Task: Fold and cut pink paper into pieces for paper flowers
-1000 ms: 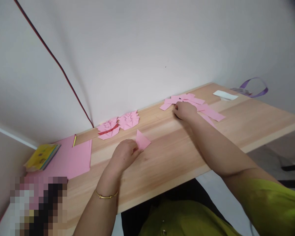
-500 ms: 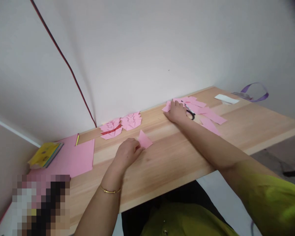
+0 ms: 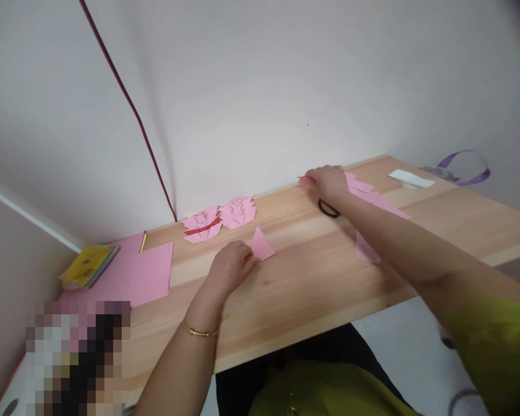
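Note:
My left hand (image 3: pixel 231 267) is closed, its fingertips pinching the corner of a folded pink paper triangle (image 3: pixel 262 245) that lies on the wooden table (image 3: pixel 286 289). My right hand (image 3: pixel 329 184) reaches far across to the pile of pink paper squares (image 3: pixel 368 193) by the wall. Its fingers are curled over the pile and a pink edge shows at the fingertips. The black handle of a pair of scissors (image 3: pixel 328 209) sticks out just below that hand.
Two stacks of folded pink pieces (image 3: pixel 219 218) lie by the wall. A large pink sheet (image 3: pixel 143 274) with a pencil (image 3: pixel 143 241) and a yellow pad (image 3: pixel 89 266) sit at the left. A white paper (image 3: pixel 411 178) and purple ribbon (image 3: pixel 463 167) lie far right.
My right hand has shifted along the pink squares and now covers the scissors' blades, curling over the pile. The left hand stays on the triangle. The view has shifted slightly.

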Available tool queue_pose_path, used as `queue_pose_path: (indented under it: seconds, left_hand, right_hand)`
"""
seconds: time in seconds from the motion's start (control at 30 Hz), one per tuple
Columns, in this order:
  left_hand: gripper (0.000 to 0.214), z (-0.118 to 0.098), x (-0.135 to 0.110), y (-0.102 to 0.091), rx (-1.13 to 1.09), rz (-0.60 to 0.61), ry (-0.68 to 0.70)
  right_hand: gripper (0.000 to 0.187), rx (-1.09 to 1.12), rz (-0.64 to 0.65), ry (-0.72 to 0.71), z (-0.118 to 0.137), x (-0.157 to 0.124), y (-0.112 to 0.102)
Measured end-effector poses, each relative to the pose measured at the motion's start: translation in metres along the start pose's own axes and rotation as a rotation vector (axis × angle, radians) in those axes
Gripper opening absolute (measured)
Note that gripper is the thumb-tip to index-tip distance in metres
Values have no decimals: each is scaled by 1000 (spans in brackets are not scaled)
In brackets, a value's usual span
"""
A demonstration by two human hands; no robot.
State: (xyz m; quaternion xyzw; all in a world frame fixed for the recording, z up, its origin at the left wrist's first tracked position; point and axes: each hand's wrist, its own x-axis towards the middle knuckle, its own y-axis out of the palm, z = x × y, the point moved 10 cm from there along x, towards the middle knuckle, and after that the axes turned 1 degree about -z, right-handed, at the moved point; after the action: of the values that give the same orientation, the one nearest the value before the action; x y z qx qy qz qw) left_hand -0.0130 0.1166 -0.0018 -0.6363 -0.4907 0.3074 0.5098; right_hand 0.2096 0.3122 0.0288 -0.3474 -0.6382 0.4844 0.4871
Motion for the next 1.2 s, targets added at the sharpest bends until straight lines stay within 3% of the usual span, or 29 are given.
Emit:
queue_pose_path:
  seconds: [0.07,0.13,0.27,0.37,0.43,0.5,0.57,0.67,0.77,0.87,0.93,1.0,1.13,1.2]
  left_hand:
    - [19,0,-1,-2,-8,-24,11]
    - [16,-1,-2,-4,-24,-52,22]
    - [20,-1,-1,-8,-49,-101,34]
    - [21,-3,1,-7,-34,-113,55]
    - [21,-4,1,-6,-23,-112,70]
    - [22,-5,1,-4,-17,-115,74]
    - [24,-4,1,-4,-16,-126,70]
    - [26,-2,1,-6,-23,-160,71]
    - [24,-1,1,-10,-44,-208,71]
    - [21,-1,-1,-19,-119,-274,55]
    - [22,-1,-2,-25,-240,-313,22]
    - [28,3,-2,-26,-451,-310,-63]
    - [42,1,-1,2,-1055,-99,-239]
    - [41,1,-3,12,-1225,-72,-303]
  right_hand:
    - [33,6,-155,52,-27,-3,-24]
    - [35,14,-217,107,-55,-9,-36]
    - [33,11,3,263,-103,-26,-14]
    - [39,90,33,319,-107,-45,-7]
    - [35,191,24,300,-92,-54,-4]
    - [36,263,119,259,-69,-62,8]
    - [39,228,222,194,-44,-66,20]
    - [35,97,259,226,-30,-67,26]
    - [34,106,280,235,-18,-64,25]
    - [29,363,249,145,16,-66,9]
    - [25,684,273,91,49,-75,-1]
    - [23,893,219,-27,88,-86,-22]
    - [12,864,98,-343,158,-118,-56]
    - [15,803,75,-409,174,-131,-61]
